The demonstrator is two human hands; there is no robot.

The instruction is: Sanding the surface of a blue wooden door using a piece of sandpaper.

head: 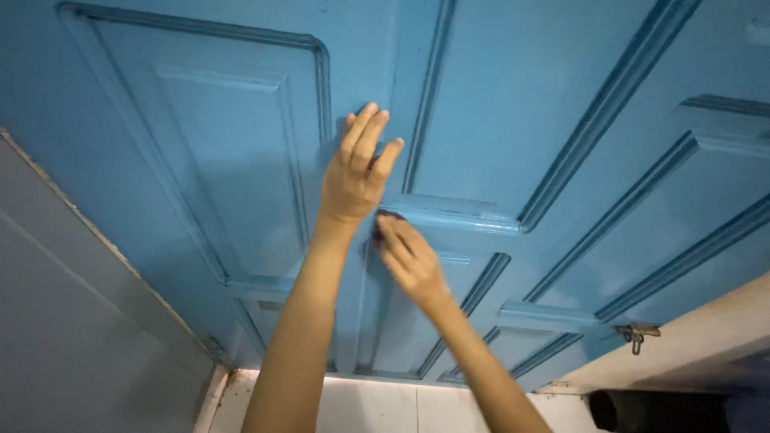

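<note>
A blue panelled door (pixel 513 104) fills most of the view. My left hand (pixel 358 168) lies flat against it with the fingers together and pointing up, beside a raised moulding. Just below, my right hand (pixel 409 255) presses a small dark thing (pixel 382 218) against the door at the end of a horizontal moulding; the fingers cover most of that thing, so its kind is unclear. Both forearms reach up from the bottom of the frame.
A grey wall (pixel 72 321) borders the door on the left. A small metal latch (pixel 636 333) hangs at the door's edge on the right, next to a pale frame (pixel 706 337). White floor tiles (pixel 377 405) show at the bottom.
</note>
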